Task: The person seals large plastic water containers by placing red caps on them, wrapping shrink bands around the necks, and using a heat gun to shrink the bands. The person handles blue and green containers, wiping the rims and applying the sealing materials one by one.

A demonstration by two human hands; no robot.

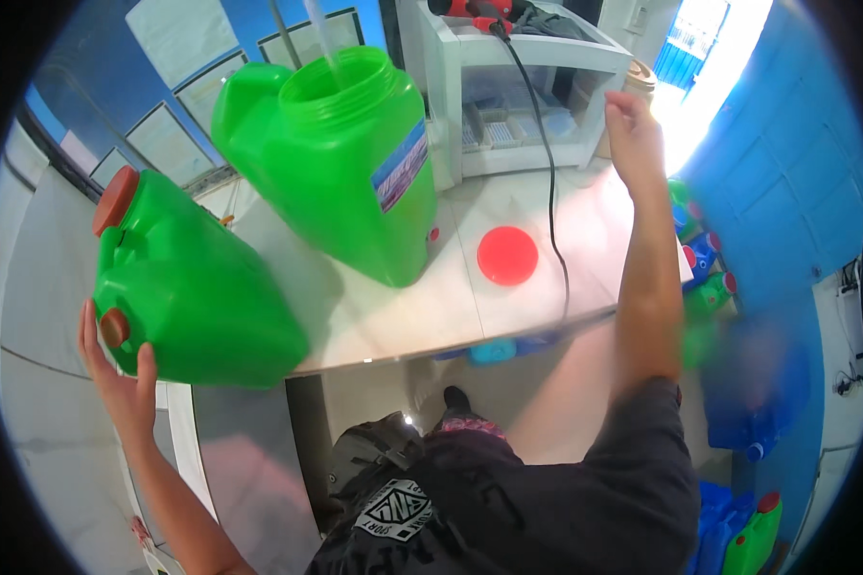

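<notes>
At the left a closed green water jug (192, 287) with a red screw lid stands at the counter's edge, leaning in this view. My left hand (120, 374) grips its lower near side, thumb and fingers either side of the small red-brown cap (114, 328). Beside it an uncapped green jug (345, 172) stands on the counter, and a clear stream or tube (322, 38) runs down into its mouth. A loose red lid (507, 256) lies flat to its right. My right hand (634, 139) is raised beyond the counter's right end, fingers curled, with nothing visible in them.
A white open-fronted cabinet (441, 105) with a red power tool (475, 10) on top stands at the back. Its black cord (545, 144) crosses the counter (451, 316). Several blue and green jugs (705, 254) line the right side, by a blue wall (758, 192).
</notes>
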